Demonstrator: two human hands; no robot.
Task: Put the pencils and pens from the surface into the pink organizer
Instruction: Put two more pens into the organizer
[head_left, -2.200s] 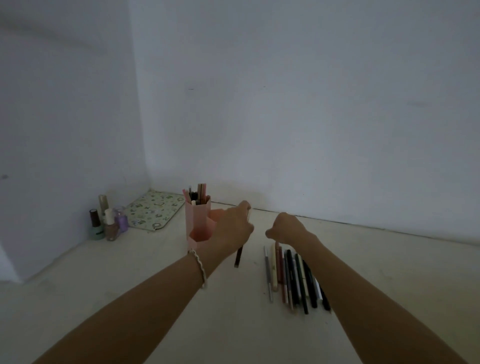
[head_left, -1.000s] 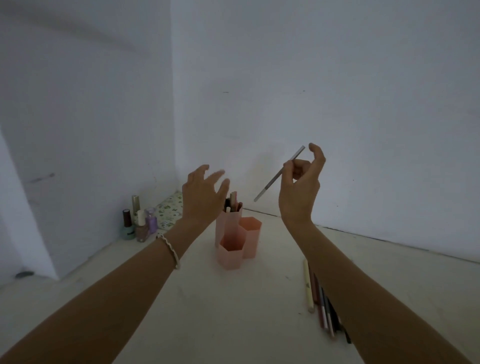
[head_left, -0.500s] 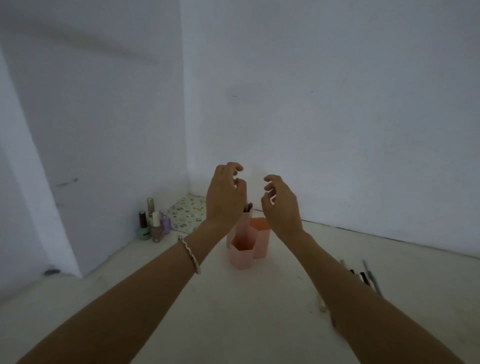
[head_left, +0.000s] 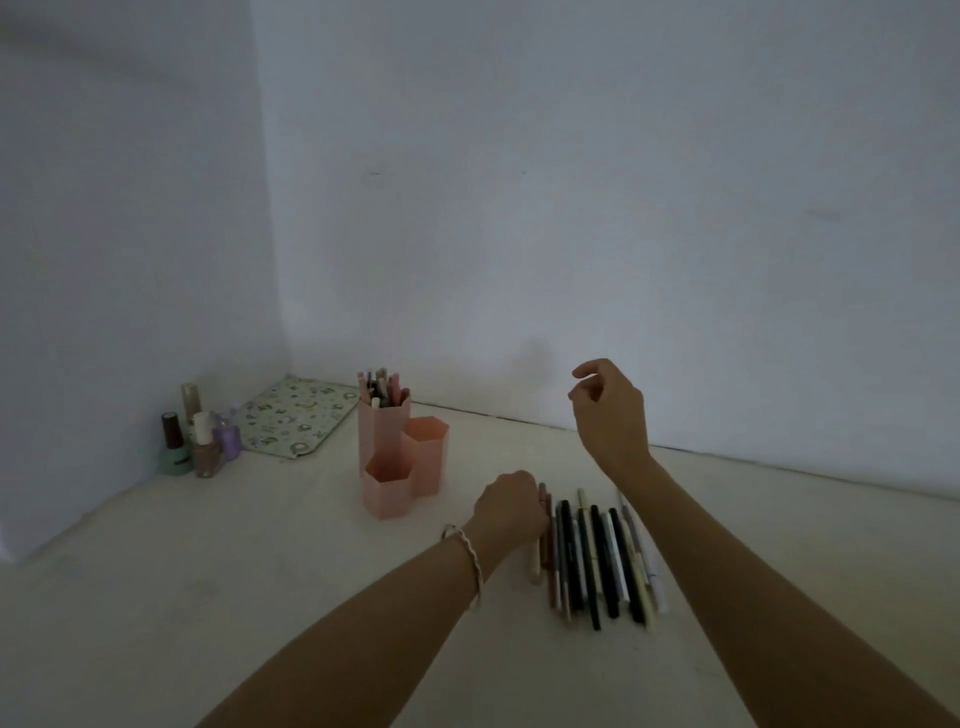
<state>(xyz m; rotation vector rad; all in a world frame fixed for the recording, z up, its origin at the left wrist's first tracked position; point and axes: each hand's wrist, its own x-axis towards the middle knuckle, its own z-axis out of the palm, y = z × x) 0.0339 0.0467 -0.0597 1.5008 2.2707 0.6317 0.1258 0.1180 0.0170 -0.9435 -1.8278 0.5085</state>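
Note:
The pink organizer (head_left: 387, 493) is three hexagonal tubes; its tall back tube (head_left: 383, 434) holds several pens and pencils. A row of several pens and pencils (head_left: 597, 561) lies side by side on the pale surface to its right. My left hand (head_left: 511, 504), a bracelet on its wrist, is down at the row's left end with fingers curled on the cream pen (head_left: 535, 566); the fingertips are hidden behind the hand. My right hand (head_left: 608, 410) hovers above the row's far end, fingers loosely curled, holding nothing.
Nail polish bottles (head_left: 192, 436) stand in the left corner beside a patterned mat (head_left: 296, 418). White walls close off the left and back. Pale bare surface lies in front of the organizer and to the right of the row.
Both hands were raised over the organizer half a second ago. The left has dropped to the row of pens; the right has drifted right, and the grey pen it held is gone from it.

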